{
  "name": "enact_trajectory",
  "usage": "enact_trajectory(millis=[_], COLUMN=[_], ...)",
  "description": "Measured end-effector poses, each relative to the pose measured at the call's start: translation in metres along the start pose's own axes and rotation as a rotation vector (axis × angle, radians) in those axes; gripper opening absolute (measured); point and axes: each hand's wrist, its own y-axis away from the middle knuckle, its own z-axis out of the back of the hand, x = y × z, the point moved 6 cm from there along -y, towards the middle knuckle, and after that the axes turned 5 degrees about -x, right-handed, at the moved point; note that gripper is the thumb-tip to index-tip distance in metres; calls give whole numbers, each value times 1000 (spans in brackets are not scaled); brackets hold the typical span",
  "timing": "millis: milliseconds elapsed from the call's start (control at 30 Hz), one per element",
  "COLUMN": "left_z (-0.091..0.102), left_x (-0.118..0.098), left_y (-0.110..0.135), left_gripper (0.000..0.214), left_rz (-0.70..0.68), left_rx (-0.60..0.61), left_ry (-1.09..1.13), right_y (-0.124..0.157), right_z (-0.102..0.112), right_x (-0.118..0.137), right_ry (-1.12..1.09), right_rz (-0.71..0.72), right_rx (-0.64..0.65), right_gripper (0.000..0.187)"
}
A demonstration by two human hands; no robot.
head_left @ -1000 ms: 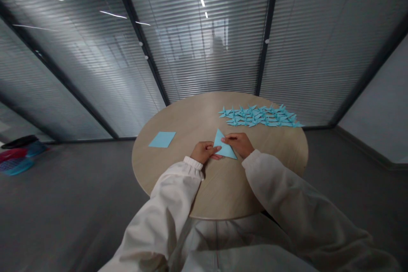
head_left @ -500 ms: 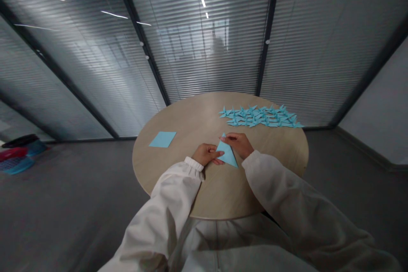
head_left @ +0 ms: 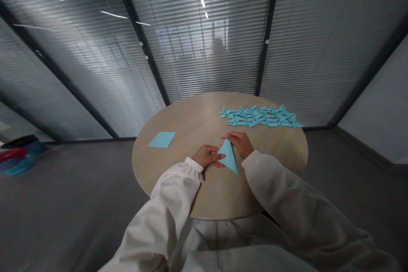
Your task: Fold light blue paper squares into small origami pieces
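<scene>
A sheet of light blue paper (head_left: pixel 230 160), folded into a triangle, is held above the near middle of the round table. My left hand (head_left: pixel 206 156) pinches its left side, thumb on top and fingers beneath. At the top corner, my right hand (head_left: pixel 241 143) is closed with its fingertips against the paper; part of its grip is hidden. To the left, a flat blue paper square (head_left: pixel 162 139) lies on the tabletop. Several folded blue paper cranes (head_left: pixel 259 116) stand crowded in rows beyond my right hand.
The round wooden table (head_left: pixel 178 112) has its near edge close to my body. Behind it rises a glass partition with blinds (head_left: pixel 210 72). Red and blue baskets (head_left: pixel 15 159) rest on the floor at far left.
The folded paper has shifted slightly toward me, and its top corner now sits lower. My right fingertips have moved a little at that corner. My left hand keeps its pinch.
</scene>
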Motion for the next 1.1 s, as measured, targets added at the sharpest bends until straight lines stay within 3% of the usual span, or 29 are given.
enact_trajectory(millis=[133,267,833,1100], left_z=[8,16,27,34], left_x=[-3,-7,-5,-5], left_y=[-2,-2,-5,-5], left_gripper=[42,42,41,41], left_rz=[-28,-66,-112,-127], left_rx=[-104,-214,-305,-374], left_ry=[51,111,163,182], right_y=[-1,-1,-1,-1], right_z=[-4,-3,2,1], right_x=[1,-2,-10,-8], right_ry=[-46,101,223,257], right_rz=[6,14,24,37], right_rx=[35,48,4,39], right_gripper=[38,34,24,30])
